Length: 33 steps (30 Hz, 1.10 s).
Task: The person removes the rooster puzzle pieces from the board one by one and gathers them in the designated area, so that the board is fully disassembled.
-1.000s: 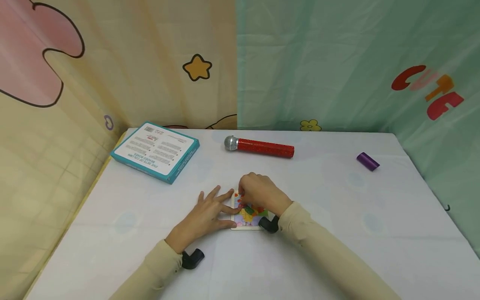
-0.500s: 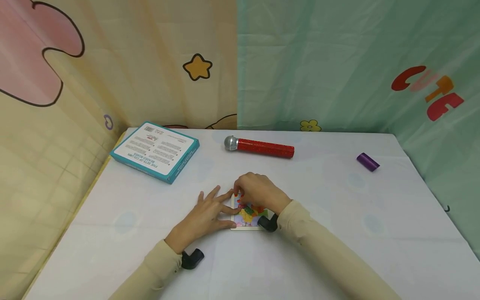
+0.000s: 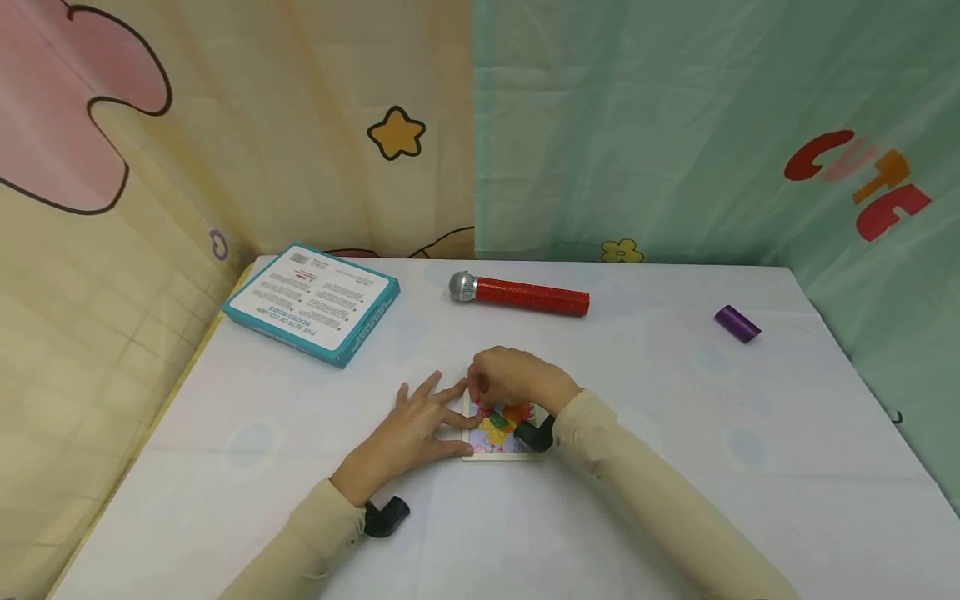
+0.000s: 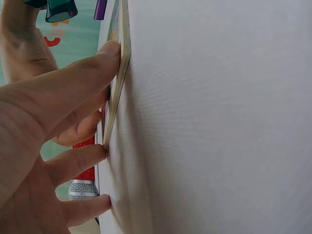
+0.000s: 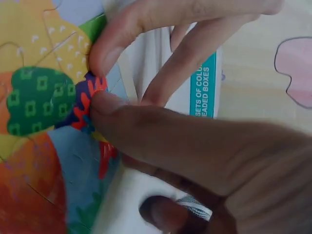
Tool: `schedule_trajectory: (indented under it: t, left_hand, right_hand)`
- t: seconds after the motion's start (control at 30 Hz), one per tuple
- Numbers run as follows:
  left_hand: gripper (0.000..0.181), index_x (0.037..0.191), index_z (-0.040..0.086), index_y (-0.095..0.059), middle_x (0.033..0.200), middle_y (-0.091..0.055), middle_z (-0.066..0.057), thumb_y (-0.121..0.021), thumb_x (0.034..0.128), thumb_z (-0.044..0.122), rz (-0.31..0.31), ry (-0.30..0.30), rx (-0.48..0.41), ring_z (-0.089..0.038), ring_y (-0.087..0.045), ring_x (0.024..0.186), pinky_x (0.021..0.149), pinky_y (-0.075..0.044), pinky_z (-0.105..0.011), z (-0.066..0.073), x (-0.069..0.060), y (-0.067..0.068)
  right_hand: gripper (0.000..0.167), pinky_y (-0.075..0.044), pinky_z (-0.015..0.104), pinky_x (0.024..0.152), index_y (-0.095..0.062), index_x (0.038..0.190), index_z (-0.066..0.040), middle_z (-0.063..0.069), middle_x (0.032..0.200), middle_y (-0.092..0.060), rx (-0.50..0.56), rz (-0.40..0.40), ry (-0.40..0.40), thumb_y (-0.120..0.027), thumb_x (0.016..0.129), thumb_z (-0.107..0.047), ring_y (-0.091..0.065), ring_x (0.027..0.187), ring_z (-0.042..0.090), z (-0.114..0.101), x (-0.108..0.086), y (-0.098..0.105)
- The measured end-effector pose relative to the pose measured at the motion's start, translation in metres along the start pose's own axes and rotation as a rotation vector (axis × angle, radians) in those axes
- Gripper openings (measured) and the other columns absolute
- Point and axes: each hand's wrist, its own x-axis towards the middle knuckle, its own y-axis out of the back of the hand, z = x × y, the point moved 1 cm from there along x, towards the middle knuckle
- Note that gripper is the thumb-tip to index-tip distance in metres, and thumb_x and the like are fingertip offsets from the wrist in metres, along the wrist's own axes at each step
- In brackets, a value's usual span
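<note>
A small jigsaw puzzle point(image 3: 498, 437) with a colourful picture and a pale rim lies on the white table. My left hand point(image 3: 412, 425) rests at its left side with fingers spread; the thumb touches the near left corner and the index finger reaches onto the picture. In the left wrist view the left thumb point(image 4: 109, 51) presses the board's edge. My right hand point(image 3: 513, 377) is over the far left part of the puzzle, its fingertips pinching a small puzzle piece point(image 5: 105, 156) with red on it. Fingers cover much of that piece, so its outline is hidden.
Behind the hands lies a red toy microphone point(image 3: 532, 296) with a silver head. A teal and white box point(image 3: 311, 304) is at the back left, and a short purple tube point(image 3: 737, 323) at the right. Printed curtains point(image 3: 630, 125) stand behind the table.
My right hand has shifted slightly left over the puzzle, towards its far left corner, and its wrist has turned a little. The left hand and the puzzle have stayed in place.
</note>
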Motion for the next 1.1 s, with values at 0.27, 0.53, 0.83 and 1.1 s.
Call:
schedule_trajectory:
  t: [0.27, 0.53, 0.83, 1.1]
  left_hand:
    - [0.039, 0.112, 0.025, -0.077, 0.151, -0.044, -0.01, -0.084, 0.0757, 0.036, 0.005, -0.003, 0.02, -0.05, -0.022, 0.142, 0.099, -0.015, -0.081, 0.0, 0.0, 0.0]
    - [0.039, 0.112, 0.025, -0.076, 0.151, -0.043, -0.011, -0.084, 0.0761, 0.036, 0.009, -0.007, 0.003, -0.05, -0.022, 0.142, 0.1, -0.014, -0.081, 0.0, 0.0, -0.001]
    - [0.045, 0.12, 0.024, -0.073, 0.15, -0.044, -0.016, -0.083, 0.0773, 0.032, 0.004, -0.051, 0.019, -0.055, -0.023, 0.14, 0.096, -0.015, -0.084, -0.001, 0.0, -0.001]
    - [0.047, 0.122, 0.027, -0.072, 0.151, -0.042, -0.014, -0.083, 0.0768, 0.034, -0.018, -0.038, 0.028, -0.054, -0.021, 0.141, 0.096, -0.015, -0.084, -0.001, 0.003, 0.0]
  right_hand:
    - [0.017, -0.05, 0.025, 0.069, -0.07, 0.096, -0.016, -0.003, 0.087, -0.06, 0.009, 0.061, -0.007, -0.08, 0.083, -0.013, -0.056, 0.081, 0.014, 0.002, -0.005, -0.003]
    - [0.016, -0.054, 0.029, 0.072, -0.075, 0.094, -0.009, -0.002, 0.085, -0.066, -0.112, 0.122, -0.094, -0.08, 0.083, -0.019, -0.059, 0.074, 0.014, -0.01, -0.011, -0.004]
    - [0.012, -0.054, 0.027, 0.072, -0.076, 0.092, -0.008, -0.002, 0.085, -0.067, -0.064, 0.104, -0.081, -0.08, 0.083, -0.016, -0.058, 0.078, 0.015, -0.008, -0.012, -0.002]
    - [0.022, -0.052, 0.024, 0.067, -0.073, 0.095, -0.009, -0.002, 0.087, -0.064, 0.018, 0.02, -0.094, -0.084, 0.079, -0.018, -0.059, 0.079, 0.014, 0.002, -0.005, 0.002]
